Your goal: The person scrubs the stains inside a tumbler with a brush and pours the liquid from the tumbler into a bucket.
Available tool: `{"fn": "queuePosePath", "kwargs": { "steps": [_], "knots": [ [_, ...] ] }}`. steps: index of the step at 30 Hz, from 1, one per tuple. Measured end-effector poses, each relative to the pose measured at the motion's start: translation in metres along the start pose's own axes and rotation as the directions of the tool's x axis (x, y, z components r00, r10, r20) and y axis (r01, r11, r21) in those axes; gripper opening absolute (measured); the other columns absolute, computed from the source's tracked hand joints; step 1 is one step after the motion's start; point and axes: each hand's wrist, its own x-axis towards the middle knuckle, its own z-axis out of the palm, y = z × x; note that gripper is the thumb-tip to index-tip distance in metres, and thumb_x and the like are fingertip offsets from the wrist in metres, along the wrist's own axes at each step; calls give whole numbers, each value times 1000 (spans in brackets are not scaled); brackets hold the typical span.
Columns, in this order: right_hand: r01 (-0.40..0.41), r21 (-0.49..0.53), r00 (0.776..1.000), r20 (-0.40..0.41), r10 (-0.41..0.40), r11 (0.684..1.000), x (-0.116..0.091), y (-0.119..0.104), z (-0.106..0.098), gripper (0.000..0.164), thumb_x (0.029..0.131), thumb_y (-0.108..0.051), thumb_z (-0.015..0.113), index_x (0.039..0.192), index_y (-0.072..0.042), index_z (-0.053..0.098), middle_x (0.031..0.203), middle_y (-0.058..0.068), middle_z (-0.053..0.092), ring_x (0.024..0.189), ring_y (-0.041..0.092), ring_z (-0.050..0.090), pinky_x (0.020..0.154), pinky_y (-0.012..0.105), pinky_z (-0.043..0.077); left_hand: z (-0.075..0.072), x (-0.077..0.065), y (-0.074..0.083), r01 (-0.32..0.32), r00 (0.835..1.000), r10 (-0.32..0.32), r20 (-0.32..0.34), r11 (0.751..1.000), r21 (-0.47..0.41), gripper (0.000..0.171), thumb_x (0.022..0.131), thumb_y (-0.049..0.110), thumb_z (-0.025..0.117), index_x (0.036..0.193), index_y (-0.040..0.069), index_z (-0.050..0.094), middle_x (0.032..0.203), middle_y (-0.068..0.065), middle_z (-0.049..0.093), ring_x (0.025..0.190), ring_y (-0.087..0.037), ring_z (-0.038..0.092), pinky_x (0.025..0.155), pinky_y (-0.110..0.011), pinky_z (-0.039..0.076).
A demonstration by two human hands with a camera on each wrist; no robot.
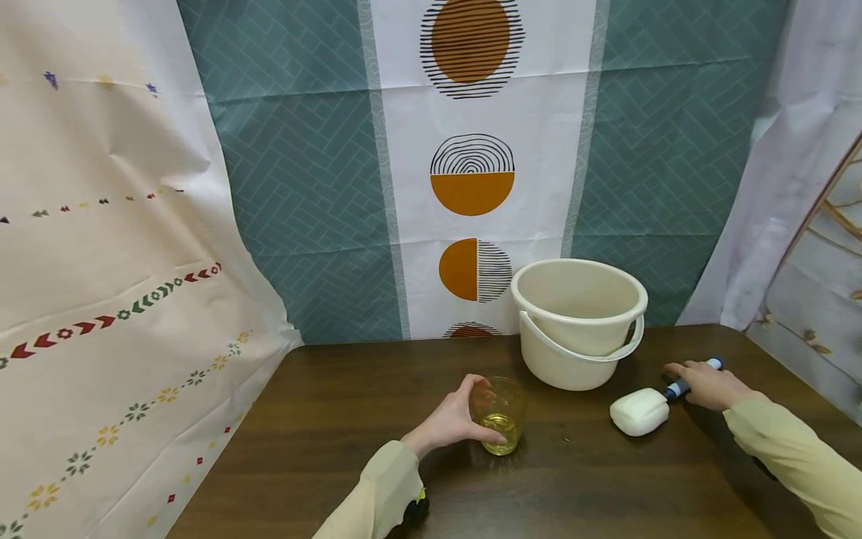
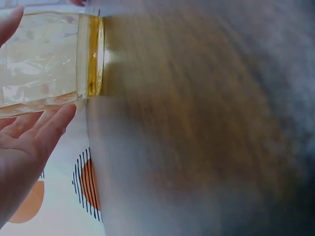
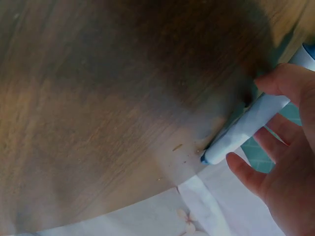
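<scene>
An amber-tinted drinking glass (image 1: pixel 501 410) stands upright on the table in the head view. My left hand (image 1: pixel 453 421) holds it from the left, thumb on the near side and fingers round the far side. The left wrist view shows the clear faceted wall of the glass (image 2: pixel 42 61) between thumb and fingers. On the right lies a sponge brush with a white sponge head (image 1: pixel 640 412) and a blue-and-white handle. My right hand (image 1: pixel 710 385) is over that handle (image 3: pixel 246 128), thumb on one side and fingers on the other.
A cream bucket (image 1: pixel 581 367) with its handle hanging down stands at the table's back, between the two hands. Patterned cloth (image 1: pixel 303 187) hangs behind the dark wooden table (image 1: pixel 592 486) and along both sides. A small speck lies near the bucket.
</scene>
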Motion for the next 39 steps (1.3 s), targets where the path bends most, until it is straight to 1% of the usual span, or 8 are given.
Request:
{"fn": "queuePosePath", "kwargs": {
  "steps": [6, 15, 20, 23, 28, 33, 36, 39],
  "knots": [
    [46, 4, 998, -38, -46, 999, 3, 1, 4, 35, 62, 14, 62, 95, 2, 58, 81, 14, 53, 73, 37, 55, 56, 48, 44, 0, 1, 0, -1, 1000, 1, 1, 1000, -7, 74, 65, 25, 83, 120, 10, 36, 111, 2, 55, 102, -12, 51, 84, -29, 39],
    [-6, -59, 1000, -18, 5, 998, 0, 5, 2, 31, 66, 19, 57, 94, 6, 56, 86, 25, 53, 78, 45, 53, 56, 54, 43, -1, 3, -1, 18, 1000, -18, 9, 999, 30, 73, 65, 27, 83, 119, 12, 36, 111, 4, 54, 101, -10, 51, 84, -29, 39],
    [40, -126, 998, -42, -46, 991, -3, 7, -3, 26, 65, 18, 59, 83, -2, 59, 76, 12, 54, 69, 35, 56, 49, 51, 42, -2, 4, -2, 31, 999, -32, 25, 999, 35, 73, 65, 27, 83, 118, 12, 36, 110, 4, 54, 100, -11, 51, 83, -30, 40],
    [80, -141, 994, -64, -90, 987, -5, 9, -5, 28, 64, 18, 60, 79, -5, 59, 74, 8, 56, 68, 31, 57, 52, 51, 43, -2, 4, -3, 36, 999, -37, 25, 999, 37, 72, 65, 27, 83, 118, 13, 36, 109, 5, 54, 99, -11, 51, 83, -30, 40],
    [122, -122, 989, -71, -131, 985, -9, 13, -8, 30, 63, 19, 60, 77, -8, 59, 75, 5, 58, 68, 28, 58, 58, 49, 44, -1, 5, -5, 41, 999, -42, 26, 999, 36, 72, 65, 27, 82, 118, 13, 36, 108, 5, 54, 99, -11, 51, 83, -31, 40],
    [163, -93, 980, -100, -172, 982, -12, 14, -13, 31, 63, 20, 57, 75, -8, 59, 75, 3, 58, 67, 24, 58, 57, 41, 46, -1, 5, -6, 30, 999, -31, 27, 999, 37, 73, 65, 27, 83, 119, 11, 36, 109, 4, 54, 99, -10, 51, 83, -30, 40],
    [181, -103, 972, -136, -194, 978, -15, 14, -19, 34, 61, 20, 58, 72, -12, 56, 71, -4, 54, 62, 16, 53, 53, 35, 44, -1, 4, -6, 20, 1000, -21, 23, 999, 32, 73, 65, 26, 83, 119, 11, 36, 108, 4, 54, 98, -11, 51, 82, -29, 40],
    [193, -113, 961, -176, -211, 975, -18, 13, -25, 36, 59, 18, 65, 70, -15, 54, 68, -10, 48, 59, 9, 47, 50, 31, 39, -1, 4, -5, 19, 1000, -19, 22, 999, 33, 72, 65, 26, 83, 118, 12, 36, 108, 4, 54, 98, -11, 51, 82, -29, 40]
  ]
}}
